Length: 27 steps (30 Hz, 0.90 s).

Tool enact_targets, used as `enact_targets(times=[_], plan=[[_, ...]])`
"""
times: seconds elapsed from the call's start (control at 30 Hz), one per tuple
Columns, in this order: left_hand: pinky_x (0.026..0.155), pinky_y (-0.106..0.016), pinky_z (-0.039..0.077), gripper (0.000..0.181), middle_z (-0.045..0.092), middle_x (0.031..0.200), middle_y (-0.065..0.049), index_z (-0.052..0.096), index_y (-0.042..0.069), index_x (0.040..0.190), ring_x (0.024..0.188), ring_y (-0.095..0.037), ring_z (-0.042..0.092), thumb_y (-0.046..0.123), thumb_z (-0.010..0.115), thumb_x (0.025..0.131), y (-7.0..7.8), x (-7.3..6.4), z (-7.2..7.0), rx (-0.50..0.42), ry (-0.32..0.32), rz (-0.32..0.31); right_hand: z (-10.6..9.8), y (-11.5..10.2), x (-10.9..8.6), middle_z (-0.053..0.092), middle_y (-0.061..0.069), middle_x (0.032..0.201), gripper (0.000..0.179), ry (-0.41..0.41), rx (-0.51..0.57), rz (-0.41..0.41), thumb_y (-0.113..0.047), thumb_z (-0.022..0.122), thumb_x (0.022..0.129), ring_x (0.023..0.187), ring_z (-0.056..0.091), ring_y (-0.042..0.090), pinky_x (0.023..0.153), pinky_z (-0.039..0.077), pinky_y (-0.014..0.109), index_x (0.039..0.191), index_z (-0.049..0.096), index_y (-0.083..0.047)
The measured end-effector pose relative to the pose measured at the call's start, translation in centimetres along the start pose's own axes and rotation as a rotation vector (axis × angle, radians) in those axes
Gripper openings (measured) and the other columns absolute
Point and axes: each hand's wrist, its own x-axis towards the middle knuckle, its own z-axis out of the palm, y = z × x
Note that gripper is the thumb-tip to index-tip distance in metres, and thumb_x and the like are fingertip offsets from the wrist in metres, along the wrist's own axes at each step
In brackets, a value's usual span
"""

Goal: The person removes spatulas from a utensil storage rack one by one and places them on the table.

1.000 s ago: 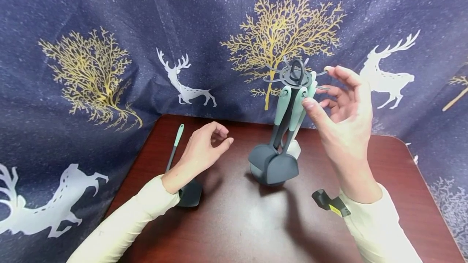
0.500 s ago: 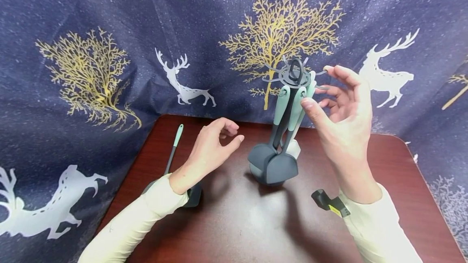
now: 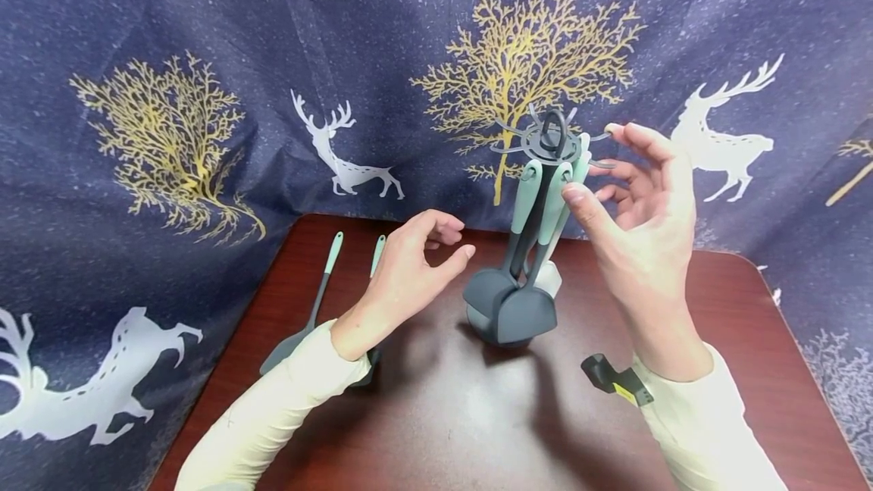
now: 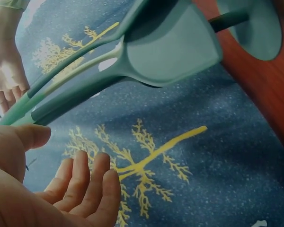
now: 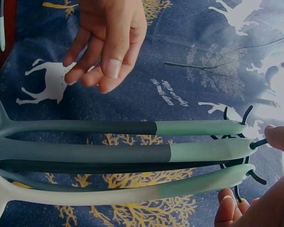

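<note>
A dark utensil stand (image 3: 549,144) with a ring of hooks stands on the table. Grey utensils with mint-green handles hang from it, among them a turner (image 3: 527,317), along with one having a white head (image 3: 548,279). My right hand (image 3: 644,226) holds the stand by its hooks: the thumb is at a hook by a handle's tip, other fingertips at neighbouring hooks. My left hand (image 3: 409,267) is in the air left of the stand, fingers loosely bent and holding nothing. In the left wrist view, its thumb (image 4: 35,136) overlaps the handles' lower edge.
On the brown table (image 3: 436,430), a grey utensil with a mint handle (image 3: 333,252) lies at left. A second mint handle (image 3: 377,252) shows beside it, partly behind my left arm. A dark patterned cloth (image 3: 382,59) hangs behind the table.
My left hand has moved right and slightly up toward the stand, uncovering more of the utensils lying at left. The right hand and the stand have stayed in place.
</note>
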Motion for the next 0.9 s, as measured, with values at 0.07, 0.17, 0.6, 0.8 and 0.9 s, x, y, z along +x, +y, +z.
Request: enact_targets(times=[0.07,0.17,0.6,0.8,0.9], plan=[[0.091,-0.032,0.058,0.025,0.073,0.105,0.001,0.070,0.016,0.115,0.100,-0.008,0.068,0.024,0.082,0.094,0.2,0.1,0.2,-0.015,-0.002,0.007,0.0,0.0,-0.1,0.056,0.021,0.143,0.068,0.002,-0.001,0.001,0.013,0.082,0.079,0.108,0.062,0.030,0.083,0.049,0.025,0.140,0.055,-0.002],[0.091,-0.034,0.058,0.025,0.072,0.106,0.000,0.070,0.016,0.114,0.100,-0.009,0.068,0.024,0.082,0.094,0.5,0.1,0.4,-0.028,-0.003,0.019,0.0,0.0,-0.1,0.056,0.021,0.143,0.068,0.001,-0.001,0.003,0.012,0.082,0.080,0.108,0.062,0.030,0.083,0.049,0.025,0.140,0.055,-0.001],[0.089,-0.032,0.058,0.027,0.072,0.108,0.002,0.070,0.010,0.116,0.100,-0.009,0.069,0.019,0.081,0.094,1.6,0.6,2.3,-0.094,0.007,0.105,0.1,0.1,-0.3,0.056,0.018,0.143,0.069,0.036,0.057,0.035,0.015,0.082,0.077,0.108,0.063,0.029,0.082,0.049,0.025,0.138,0.054,0.001],[0.088,-0.031,0.058,0.027,0.071,0.107,0.003,0.070,0.011,0.116,0.099,-0.009,0.069,0.018,0.082,0.093,2.1,0.8,2.7,-0.104,0.010,0.103,0.2,0.0,-0.4,0.056,0.018,0.144,0.068,0.040,0.049,0.034,0.014,0.083,0.077,0.108,0.063,0.029,0.083,0.048,0.025,0.137,0.054,0.001],[0.088,-0.031,0.059,0.029,0.071,0.107,0.002,0.070,0.010,0.117,0.099,-0.010,0.069,0.018,0.082,0.093,2.4,1.0,2.9,-0.118,0.013,0.108,0.2,0.0,-0.3,0.056,0.019,0.144,0.067,0.038,0.037,0.025,0.013,0.083,0.077,0.109,0.064,0.030,0.083,0.048,0.026,0.137,0.055,0.001]])
